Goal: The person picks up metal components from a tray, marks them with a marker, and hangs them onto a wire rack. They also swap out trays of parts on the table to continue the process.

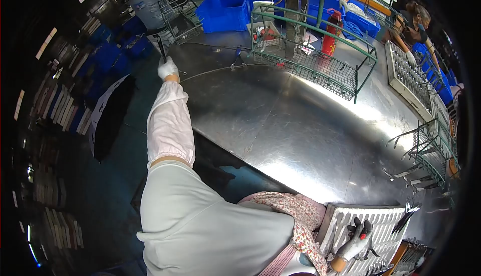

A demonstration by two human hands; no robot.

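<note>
My left hand (168,69), in a white glove, reaches out at the upper left, past the edge of the metal table. Its fingers are closed on a slender dark tool (161,48) that points upward; its exact kind is unclear. At the lower right, my right hand (354,243) wears a pale glove with dark fingertips. Its fingers curl above a white slotted tray (328,226), with a small red spot showing among them. What they hold cannot be made out. Dark and metal pieces lie in the tray, and a bunch of dark pointed tools (407,218) rests at its far corner.
Blue-handled pliers (238,58) lie on the metal table (260,105). A green wire rack (320,68) stands at the back, near a red fire extinguisher (330,33) and a blue crate (225,9). Co-workers are at the upper right, one (413,25) beside another tray (407,78).
</note>
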